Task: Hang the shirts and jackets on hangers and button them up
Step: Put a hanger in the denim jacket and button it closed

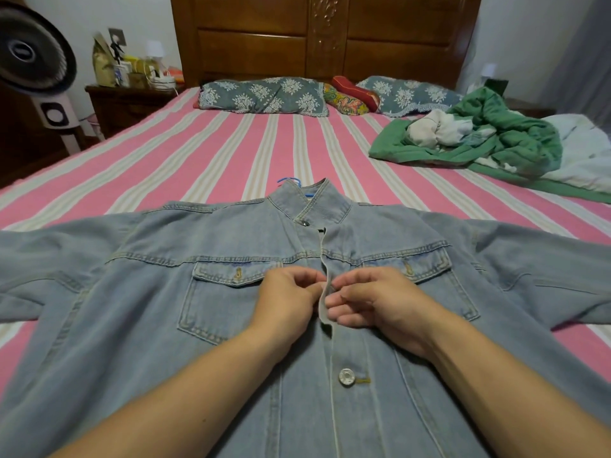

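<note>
Here the denim jacket lies face up and spread flat on the striped bedsheet, its collar round a blue hanger whose hook shows just past the neck. One metal button low on the front is fastened, and a small one at the collar looks done too; the placket between them gapes. The left hand and right hand meet at chest height, fingers curled and pinching the placket edge from either side; the button they work is hidden. To do it well, I judge one hand should hold the buttonhole taut while the other tips the button edgewise through, keeping both front panels level so the pocket flaps line up. A green quilt sits well apart
</note>
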Action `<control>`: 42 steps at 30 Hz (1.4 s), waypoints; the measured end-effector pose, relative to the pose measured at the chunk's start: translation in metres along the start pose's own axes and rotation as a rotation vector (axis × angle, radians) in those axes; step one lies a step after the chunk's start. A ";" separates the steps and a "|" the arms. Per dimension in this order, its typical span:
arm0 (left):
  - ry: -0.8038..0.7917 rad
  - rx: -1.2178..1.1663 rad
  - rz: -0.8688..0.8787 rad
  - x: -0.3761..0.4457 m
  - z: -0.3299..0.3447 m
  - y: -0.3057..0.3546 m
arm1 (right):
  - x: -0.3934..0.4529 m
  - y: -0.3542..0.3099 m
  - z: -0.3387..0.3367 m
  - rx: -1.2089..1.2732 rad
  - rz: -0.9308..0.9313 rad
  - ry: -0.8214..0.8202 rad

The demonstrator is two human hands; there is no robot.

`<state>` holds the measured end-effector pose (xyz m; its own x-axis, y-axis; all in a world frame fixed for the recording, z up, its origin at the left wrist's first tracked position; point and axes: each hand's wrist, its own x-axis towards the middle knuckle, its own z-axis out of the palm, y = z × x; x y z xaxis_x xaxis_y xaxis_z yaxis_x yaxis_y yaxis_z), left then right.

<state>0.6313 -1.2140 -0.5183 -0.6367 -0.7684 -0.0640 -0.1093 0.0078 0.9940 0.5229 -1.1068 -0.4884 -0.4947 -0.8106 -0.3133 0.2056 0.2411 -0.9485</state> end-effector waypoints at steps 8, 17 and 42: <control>0.089 0.054 -0.023 -0.001 0.004 0.002 | 0.000 0.010 0.026 -0.270 -0.117 0.131; 0.130 -0.111 -0.130 0.002 0.003 0.004 | 0.005 0.028 0.026 -0.812 -0.476 0.414; 0.059 -0.129 -0.212 -0.007 -0.002 0.021 | 0.008 0.033 0.013 -0.856 -0.832 0.367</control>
<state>0.6346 -1.2094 -0.4966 -0.5640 -0.7802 -0.2705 -0.1348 -0.2362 0.9623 0.5360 -1.1125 -0.5213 -0.4456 -0.7204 0.5315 -0.8294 0.1086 -0.5480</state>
